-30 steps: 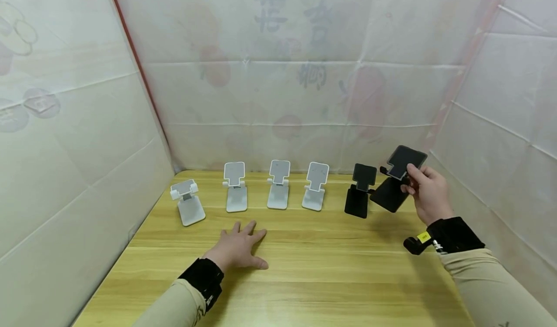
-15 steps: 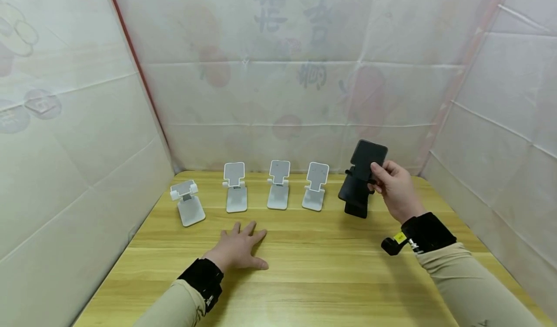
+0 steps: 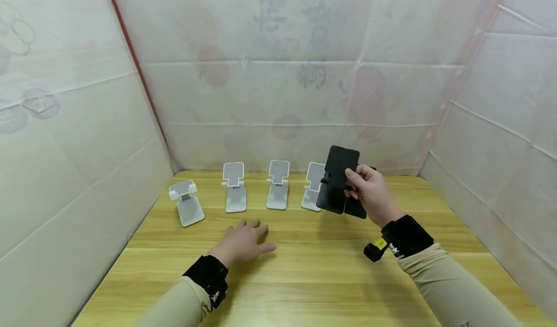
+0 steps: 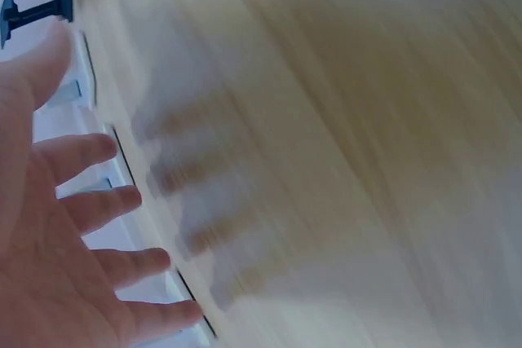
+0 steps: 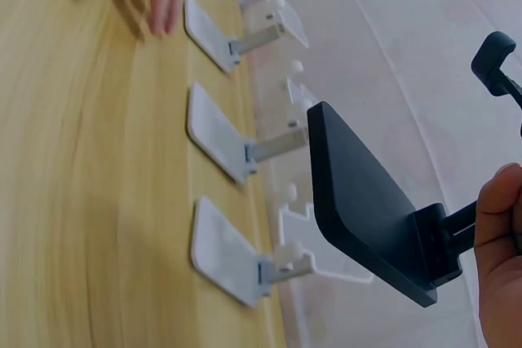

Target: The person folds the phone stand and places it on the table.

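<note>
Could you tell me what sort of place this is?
Probably a staged recording booth: white plastic sheeting walls in a wooden table, white phone stands stand in a row, and the right hand holds a black stand.

The black plastic phone stand point(image 3: 337, 179) in the right hand point(image 3: 370, 194) hides most of a second black stand point(image 3: 356, 208) and overlaps the rightmost white stand point(image 3: 312, 186); the left wrist view is motion-blurred.
</note>
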Action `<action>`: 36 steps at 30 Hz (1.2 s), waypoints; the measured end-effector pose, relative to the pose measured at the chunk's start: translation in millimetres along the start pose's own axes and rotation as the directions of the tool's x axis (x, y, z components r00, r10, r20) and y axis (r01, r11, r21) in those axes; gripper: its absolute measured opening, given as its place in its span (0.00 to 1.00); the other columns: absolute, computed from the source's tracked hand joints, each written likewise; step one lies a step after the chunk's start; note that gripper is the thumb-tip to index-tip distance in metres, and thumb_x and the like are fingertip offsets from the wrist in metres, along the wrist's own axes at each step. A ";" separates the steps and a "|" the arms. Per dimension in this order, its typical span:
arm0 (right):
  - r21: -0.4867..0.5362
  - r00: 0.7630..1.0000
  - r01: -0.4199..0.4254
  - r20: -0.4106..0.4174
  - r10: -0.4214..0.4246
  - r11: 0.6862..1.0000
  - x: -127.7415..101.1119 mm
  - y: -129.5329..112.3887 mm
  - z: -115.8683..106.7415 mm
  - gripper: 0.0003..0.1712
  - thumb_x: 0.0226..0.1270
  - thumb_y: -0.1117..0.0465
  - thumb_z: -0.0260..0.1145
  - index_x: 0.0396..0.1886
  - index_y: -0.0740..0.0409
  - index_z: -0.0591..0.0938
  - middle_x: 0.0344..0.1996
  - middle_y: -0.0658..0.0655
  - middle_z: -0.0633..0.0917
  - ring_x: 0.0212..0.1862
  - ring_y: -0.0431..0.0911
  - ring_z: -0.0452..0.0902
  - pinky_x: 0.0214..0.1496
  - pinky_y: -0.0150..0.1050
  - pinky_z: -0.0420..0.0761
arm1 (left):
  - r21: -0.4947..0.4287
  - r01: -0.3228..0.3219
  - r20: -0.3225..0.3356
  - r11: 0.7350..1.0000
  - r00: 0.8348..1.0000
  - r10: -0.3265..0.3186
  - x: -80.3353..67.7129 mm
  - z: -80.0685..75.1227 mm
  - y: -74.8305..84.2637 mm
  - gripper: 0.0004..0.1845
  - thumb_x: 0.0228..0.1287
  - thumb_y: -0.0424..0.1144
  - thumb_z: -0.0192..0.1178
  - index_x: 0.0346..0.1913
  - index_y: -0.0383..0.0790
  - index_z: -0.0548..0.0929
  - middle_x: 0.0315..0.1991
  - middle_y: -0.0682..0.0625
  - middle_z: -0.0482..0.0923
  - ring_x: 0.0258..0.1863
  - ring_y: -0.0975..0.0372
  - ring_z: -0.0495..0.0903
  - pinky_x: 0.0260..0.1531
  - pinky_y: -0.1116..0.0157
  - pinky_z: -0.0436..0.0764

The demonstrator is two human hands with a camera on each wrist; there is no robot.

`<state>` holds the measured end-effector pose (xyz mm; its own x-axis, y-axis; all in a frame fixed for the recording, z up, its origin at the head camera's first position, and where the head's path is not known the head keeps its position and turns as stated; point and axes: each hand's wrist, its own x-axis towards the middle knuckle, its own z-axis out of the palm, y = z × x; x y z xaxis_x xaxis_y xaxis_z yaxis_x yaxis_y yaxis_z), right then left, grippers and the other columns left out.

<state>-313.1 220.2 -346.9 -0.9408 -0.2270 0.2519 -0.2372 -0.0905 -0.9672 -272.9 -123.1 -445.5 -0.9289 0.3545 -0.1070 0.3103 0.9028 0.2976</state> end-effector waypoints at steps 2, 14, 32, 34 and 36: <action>-0.003 1.000 -0.006 0.016 0.006 1.000 -0.7 1.6 5.3 0.21 0.78 0.50 0.61 0.34 0.55 0.61 0.26 0.53 0.62 0.29 0.50 0.58 0.39 0.39 0.76 | -0.046 -0.031 -0.041 0.998 0.999 0.029 5.0 0.8 5.2 0.41 0.70 0.69 0.53 0.75 0.45 0.71 0.75 0.40 0.67 0.73 0.38 0.64 0.69 0.32 0.64; 0.012 0.998 -0.036 0.058 0.035 0.999 1.1 12.6 32.7 0.22 0.78 0.50 0.62 0.34 0.56 0.61 0.26 0.52 0.64 0.27 0.47 0.61 0.39 0.38 0.79 | -0.593 -0.023 -0.094 0.805 0.995 -0.041 32.8 -8.8 46.4 0.44 0.72 0.70 0.49 0.80 0.45 0.61 0.71 0.45 0.73 0.72 0.49 0.70 0.72 0.47 0.70; -0.004 0.989 -0.086 0.124 0.086 0.996 -9.4 4.4 61.3 0.15 0.83 0.56 0.55 0.38 0.59 0.63 0.28 0.53 0.65 0.32 0.48 0.63 0.41 0.37 0.76 | -0.996 -0.033 -0.034 0.079 0.999 -0.003 47.7 -5.3 70.9 0.25 0.79 0.44 0.56 0.69 0.30 0.71 0.58 0.33 0.82 0.52 0.47 0.87 0.52 0.54 0.87; -0.023 0.988 -0.082 0.133 0.084 0.996 -11.3 1.5 62.9 0.13 0.84 0.58 0.53 0.38 0.58 0.62 0.28 0.52 0.65 0.31 0.49 0.63 0.42 0.37 0.77 | -0.999 -0.029 -0.030 0.044 0.999 -0.014 47.7 -4.5 70.3 0.24 0.79 0.41 0.56 0.68 0.29 0.72 0.58 0.32 0.81 0.52 0.47 0.87 0.52 0.55 0.87; -0.031 0.987 -0.079 0.140 0.082 0.996 -11.7 1.4 62.9 0.12 0.84 0.59 0.53 0.38 0.59 0.63 0.27 0.52 0.65 0.31 0.49 0.63 0.42 0.37 0.77 | -1.000 -0.024 -0.024 0.019 0.999 -0.024 47.9 -3.8 70.6 0.22 0.78 0.38 0.57 0.67 0.28 0.72 0.57 0.31 0.81 0.52 0.46 0.87 0.51 0.55 0.88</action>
<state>-287.2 161.8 -349.2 -0.9139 -0.3671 0.1731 -0.1695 -0.0425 -0.9846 -296.2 -43.3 -426.0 -0.9407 0.3269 -0.0910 -0.1740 -0.2347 0.9564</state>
